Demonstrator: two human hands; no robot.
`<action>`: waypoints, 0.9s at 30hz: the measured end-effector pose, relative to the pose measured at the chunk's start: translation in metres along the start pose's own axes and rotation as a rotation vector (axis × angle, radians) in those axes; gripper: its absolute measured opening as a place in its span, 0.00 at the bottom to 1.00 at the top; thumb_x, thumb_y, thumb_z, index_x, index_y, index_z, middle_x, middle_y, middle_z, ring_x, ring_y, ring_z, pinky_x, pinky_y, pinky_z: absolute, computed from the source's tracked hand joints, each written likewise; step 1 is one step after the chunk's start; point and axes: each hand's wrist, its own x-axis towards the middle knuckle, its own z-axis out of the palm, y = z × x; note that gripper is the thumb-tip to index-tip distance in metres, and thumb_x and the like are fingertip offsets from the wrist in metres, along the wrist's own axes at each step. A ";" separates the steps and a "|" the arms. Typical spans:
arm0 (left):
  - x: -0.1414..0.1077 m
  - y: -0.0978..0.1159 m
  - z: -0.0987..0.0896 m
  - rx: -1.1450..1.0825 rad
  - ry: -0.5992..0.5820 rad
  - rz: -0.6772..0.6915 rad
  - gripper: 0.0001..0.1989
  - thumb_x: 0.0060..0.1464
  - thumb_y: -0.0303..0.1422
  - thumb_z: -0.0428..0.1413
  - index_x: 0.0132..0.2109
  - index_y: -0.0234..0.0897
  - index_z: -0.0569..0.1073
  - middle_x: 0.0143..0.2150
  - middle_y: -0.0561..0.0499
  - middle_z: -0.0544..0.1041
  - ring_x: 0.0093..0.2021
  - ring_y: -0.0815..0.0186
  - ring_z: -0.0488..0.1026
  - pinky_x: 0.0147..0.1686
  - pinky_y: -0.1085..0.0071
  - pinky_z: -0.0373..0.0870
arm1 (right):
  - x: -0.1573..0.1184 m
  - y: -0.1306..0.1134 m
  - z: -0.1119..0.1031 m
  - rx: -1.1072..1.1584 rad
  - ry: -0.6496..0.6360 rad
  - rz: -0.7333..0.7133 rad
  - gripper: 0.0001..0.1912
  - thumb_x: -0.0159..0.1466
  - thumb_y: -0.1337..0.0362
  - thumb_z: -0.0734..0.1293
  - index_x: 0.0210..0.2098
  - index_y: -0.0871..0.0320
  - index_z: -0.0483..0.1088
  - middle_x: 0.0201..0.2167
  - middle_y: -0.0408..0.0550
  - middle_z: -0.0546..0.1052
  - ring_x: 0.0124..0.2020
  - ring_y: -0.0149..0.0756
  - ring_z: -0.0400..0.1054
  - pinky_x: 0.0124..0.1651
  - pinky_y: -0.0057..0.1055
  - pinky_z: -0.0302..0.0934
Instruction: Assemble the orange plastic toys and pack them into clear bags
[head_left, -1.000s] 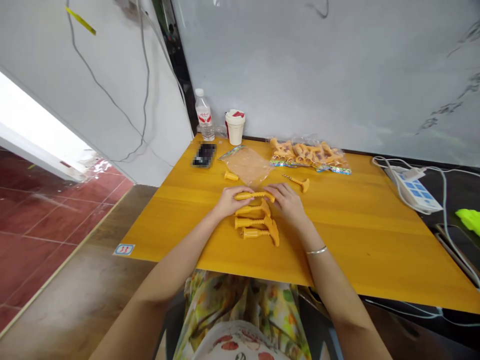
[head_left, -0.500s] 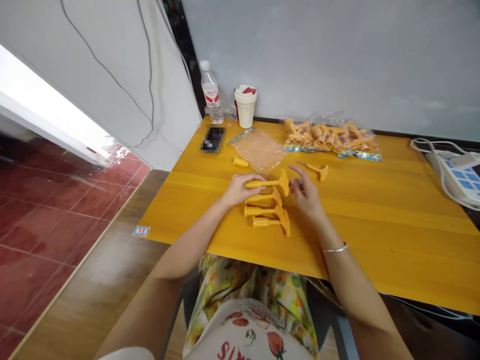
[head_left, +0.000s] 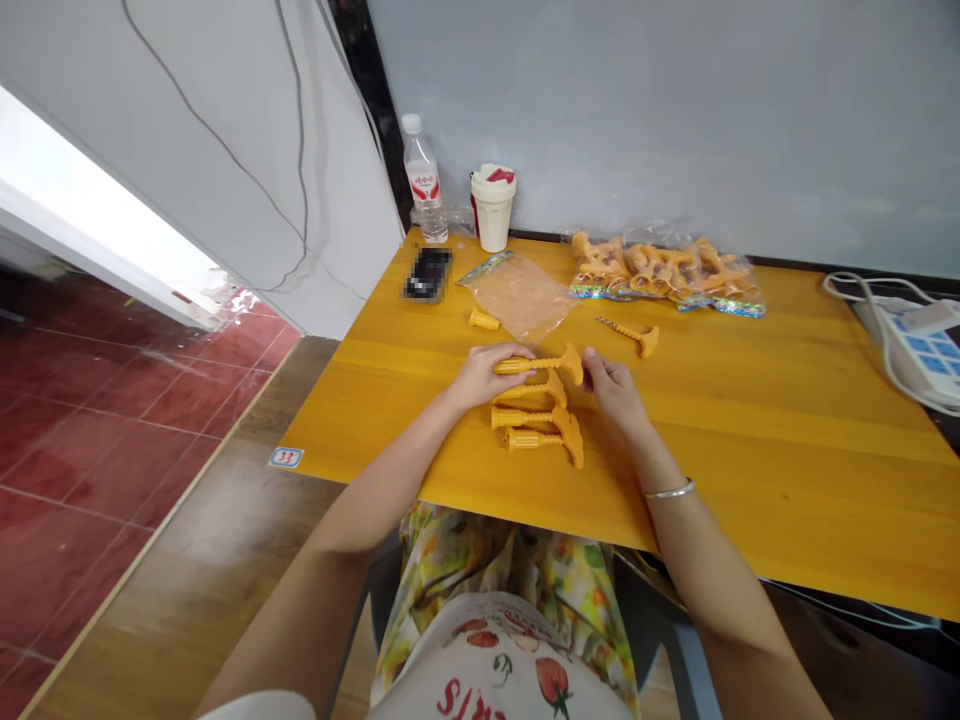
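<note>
Between its fingers and thumb, my left hand (head_left: pixel 484 376) holds the ribbed end of a yellow T-handled tool (head_left: pixel 544 364). My right hand (head_left: pixel 611 385) is closed at the right side of that tool's T-shaped head; whether it grips the head is hard to make out. Three similar yellow tools lie in a stack just below, one of them (head_left: pixel 536 440) nearest the table's front edge. Farther back lie a loose yellow sleeve (head_left: pixel 484 320) and a T-handle with a bare spiral shaft (head_left: pixel 637 338).
Behind are a flat plastic bag (head_left: pixel 521 295), bags of yellow parts (head_left: pixel 667 272), a water bottle (head_left: pixel 425 190), a white cup (head_left: pixel 493 210) and a phone (head_left: pixel 427 273). A power strip (head_left: pixel 926 350) with cables sits on the right of the wooden table (head_left: pixel 750 430).
My right hand's raised index finger has bent in, and the hand is now closed beside the tool's head. My left hand still holds the tool.
</note>
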 end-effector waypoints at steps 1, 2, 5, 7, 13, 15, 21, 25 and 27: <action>0.000 0.000 0.000 -0.003 0.006 -0.008 0.10 0.56 0.36 0.62 0.43 0.37 0.78 0.41 0.49 0.83 0.41 0.65 0.80 0.46 0.72 0.73 | 0.001 0.001 -0.001 -0.013 0.024 -0.062 0.23 0.66 0.44 0.59 0.33 0.57 0.70 0.21 0.41 0.67 0.23 0.31 0.59 0.29 0.29 0.55; 0.000 -0.001 0.000 -0.004 0.009 -0.018 0.10 0.56 0.36 0.62 0.43 0.37 0.78 0.41 0.49 0.83 0.41 0.65 0.80 0.46 0.72 0.73 | 0.001 0.002 -0.003 -0.035 0.031 -0.128 0.20 0.66 0.47 0.61 0.41 0.57 0.71 0.25 0.43 0.71 0.25 0.32 0.61 0.31 0.30 0.57; 0.000 -0.002 0.000 -0.013 0.005 -0.016 0.10 0.57 0.37 0.62 0.43 0.36 0.78 0.41 0.49 0.82 0.41 0.65 0.80 0.45 0.72 0.73 | 0.000 0.002 -0.004 -0.129 -0.021 -0.245 0.21 0.65 0.50 0.64 0.51 0.57 0.71 0.38 0.50 0.76 0.32 0.35 0.67 0.36 0.31 0.61; 0.000 -0.002 0.000 -0.018 -0.003 0.003 0.10 0.57 0.37 0.61 0.43 0.36 0.78 0.40 0.49 0.82 0.40 0.65 0.80 0.45 0.73 0.73 | -0.002 0.001 -0.003 -0.178 -0.063 -0.227 0.20 0.66 0.50 0.62 0.46 0.58 0.73 0.37 0.51 0.76 0.32 0.36 0.67 0.37 0.32 0.60; -0.002 -0.002 -0.001 0.048 -0.023 0.044 0.11 0.59 0.39 0.60 0.44 0.37 0.76 0.40 0.50 0.82 0.40 0.67 0.79 0.45 0.74 0.72 | -0.006 -0.007 0.003 -0.095 -0.152 -0.109 0.26 0.66 0.42 0.59 0.28 0.59 0.70 0.21 0.40 0.63 0.25 0.31 0.56 0.29 0.30 0.50; -0.002 -0.003 -0.001 0.067 -0.018 0.086 0.11 0.60 0.39 0.59 0.44 0.36 0.76 0.40 0.49 0.82 0.40 0.68 0.79 0.44 0.75 0.72 | -0.008 -0.010 0.006 0.005 -0.193 -0.016 0.28 0.64 0.40 0.60 0.25 0.58 0.68 0.19 0.39 0.59 0.23 0.30 0.53 0.28 0.30 0.48; -0.003 -0.005 0.006 0.093 0.008 0.166 0.10 0.61 0.39 0.58 0.43 0.37 0.76 0.39 0.48 0.82 0.39 0.67 0.79 0.43 0.73 0.73 | -0.013 -0.021 0.011 0.289 -0.248 0.271 0.29 0.61 0.36 0.62 0.21 0.55 0.63 0.14 0.35 0.51 0.18 0.28 0.44 0.24 0.31 0.41; -0.001 -0.005 0.008 0.084 0.041 0.059 0.10 0.59 0.40 0.59 0.42 0.38 0.76 0.40 0.49 0.81 0.40 0.66 0.78 0.45 0.71 0.72 | -0.010 -0.024 0.007 0.198 -0.155 0.209 0.36 0.63 0.32 0.53 0.19 0.55 0.67 0.14 0.41 0.59 0.20 0.31 0.53 0.27 0.32 0.49; 0.000 -0.010 0.006 0.087 0.061 -0.013 0.09 0.58 0.38 0.60 0.42 0.38 0.76 0.40 0.50 0.81 0.41 0.65 0.77 0.46 0.69 0.71 | -0.005 -0.020 0.001 0.186 -0.104 0.177 0.39 0.63 0.30 0.51 0.20 0.56 0.69 0.15 0.43 0.62 0.21 0.32 0.57 0.28 0.32 0.52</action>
